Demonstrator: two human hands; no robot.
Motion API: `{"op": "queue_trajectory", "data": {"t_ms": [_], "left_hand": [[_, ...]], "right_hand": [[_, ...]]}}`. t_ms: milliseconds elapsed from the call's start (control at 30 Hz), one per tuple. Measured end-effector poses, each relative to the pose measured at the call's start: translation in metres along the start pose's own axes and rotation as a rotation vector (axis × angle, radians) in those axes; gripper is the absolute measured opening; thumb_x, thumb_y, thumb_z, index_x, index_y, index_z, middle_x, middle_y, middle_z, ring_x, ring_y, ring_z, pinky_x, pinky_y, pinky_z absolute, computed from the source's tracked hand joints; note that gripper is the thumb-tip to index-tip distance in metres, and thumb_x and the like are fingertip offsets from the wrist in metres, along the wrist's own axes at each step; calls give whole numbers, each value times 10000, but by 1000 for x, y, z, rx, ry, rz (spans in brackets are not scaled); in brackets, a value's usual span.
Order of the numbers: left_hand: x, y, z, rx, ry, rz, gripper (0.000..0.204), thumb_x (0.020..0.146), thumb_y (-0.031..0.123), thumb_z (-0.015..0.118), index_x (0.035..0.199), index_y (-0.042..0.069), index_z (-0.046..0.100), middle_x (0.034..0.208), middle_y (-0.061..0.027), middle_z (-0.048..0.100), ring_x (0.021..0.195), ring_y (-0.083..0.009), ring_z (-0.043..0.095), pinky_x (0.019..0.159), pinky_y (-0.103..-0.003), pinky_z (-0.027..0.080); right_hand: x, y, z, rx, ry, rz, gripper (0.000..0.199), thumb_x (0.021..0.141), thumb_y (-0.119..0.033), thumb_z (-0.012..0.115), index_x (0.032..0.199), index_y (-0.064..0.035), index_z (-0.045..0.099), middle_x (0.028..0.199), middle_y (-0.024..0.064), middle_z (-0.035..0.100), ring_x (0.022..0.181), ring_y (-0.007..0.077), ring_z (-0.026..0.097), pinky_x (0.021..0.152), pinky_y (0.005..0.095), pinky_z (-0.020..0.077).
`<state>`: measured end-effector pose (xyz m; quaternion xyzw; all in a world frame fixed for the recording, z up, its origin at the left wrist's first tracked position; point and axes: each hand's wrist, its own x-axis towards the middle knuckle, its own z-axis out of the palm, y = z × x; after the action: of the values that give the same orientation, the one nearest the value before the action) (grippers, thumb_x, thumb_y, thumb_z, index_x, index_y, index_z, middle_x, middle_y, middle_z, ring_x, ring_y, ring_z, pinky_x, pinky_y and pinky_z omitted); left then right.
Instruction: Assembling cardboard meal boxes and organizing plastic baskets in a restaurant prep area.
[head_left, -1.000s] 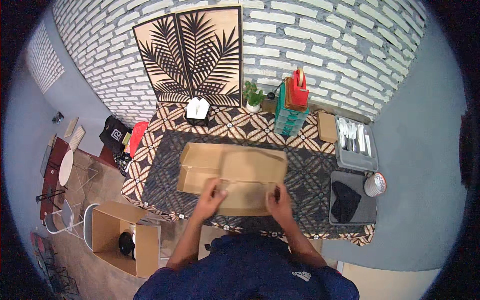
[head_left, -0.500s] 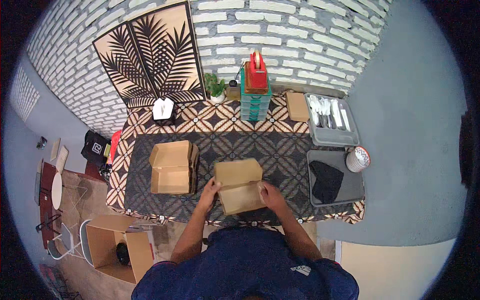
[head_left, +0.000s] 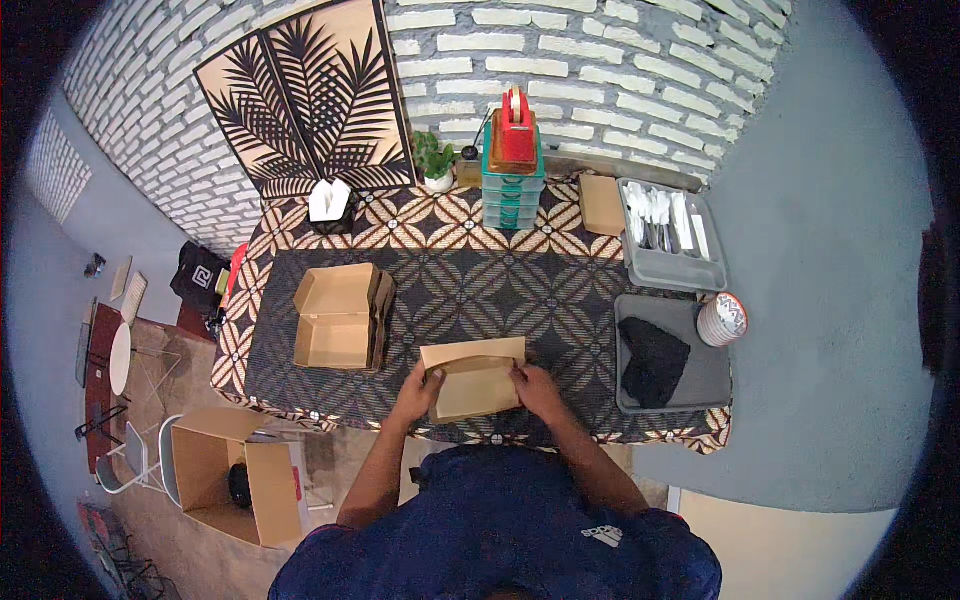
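A brown cardboard takeaway box (head_left: 476, 388) is held near the table's front edge, its lid tilted up on the far side. My left hand (head_left: 418, 392) grips its left side, thumb over the rim. On the opposite side my right hand (head_left: 537, 388) is closed the same way, thumb at the back corner. The fingers beneath the box are hidden. Left of it stands a stack of open cardboard takeaway boxes (head_left: 340, 318), nested in one another.
On the right lie a grey tray with a black cloth (head_left: 652, 362), a stack of patterned bowls (head_left: 722, 320) and a cutlery tray (head_left: 680, 268). At the back stand a small drawer unit (head_left: 512, 200) with a red tape dispenser (head_left: 515, 135), a plant (head_left: 435, 165) and a napkin holder (head_left: 330, 205).
The box in my hands has gone from lying opened out flatter to having its lid raised and its walls folded up. Both hands stay on its sides.
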<state>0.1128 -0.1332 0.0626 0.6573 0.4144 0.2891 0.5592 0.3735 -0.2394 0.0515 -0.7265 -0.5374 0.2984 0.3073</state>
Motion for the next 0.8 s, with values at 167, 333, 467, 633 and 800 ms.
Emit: {"op": "queue_trajectory", "data": {"t_ms": [167,333,467,633,800], "left_hand": [[-2,38,11,-84,-18,-76,382,998,157,520,1349,18,463,1235,-116,600,1150,-212,547,1006,-346,421],[-2,-42,-20,209,-94,-29,434,936,28,547,1366,32,484,1321,-131,544,1229,-225,508,1049,-333,386],[-9,-7,-26,-429,-228,-168,516,870,-21,600,1371,31,492,1311,-105,568,1208,-220,541,1034,-336,428],[-13,36,-39,-396,-271,-384,549,860,29,642,1382,39,472,1286,-87,582,1201,-216,545,1023,-358,446],[-13,-1,-33,-753,-227,-365,484,902,121,618,1362,44,486,1206,-70,599,1167,-189,542,1009,-345,435]], "right_hand": [[7,19,3,266,69,163,372,1010,-313,502,1048,36,628,741,124,639,628,243,661,607,396,519],[1,-13,-16,643,-75,150,354,1027,-114,414,1369,-75,498,774,51,597,567,108,609,550,262,540],[-7,2,-19,653,-152,89,425,1022,-70,397,1442,-111,447,842,41,603,618,103,600,587,266,539],[-11,16,-11,491,-100,-145,512,990,12,399,1478,-139,406,975,46,625,788,101,573,741,253,516],[-4,16,-18,652,-190,32,477,1000,-115,485,1471,-104,405,1145,95,628,974,150,581,877,318,490]]}}
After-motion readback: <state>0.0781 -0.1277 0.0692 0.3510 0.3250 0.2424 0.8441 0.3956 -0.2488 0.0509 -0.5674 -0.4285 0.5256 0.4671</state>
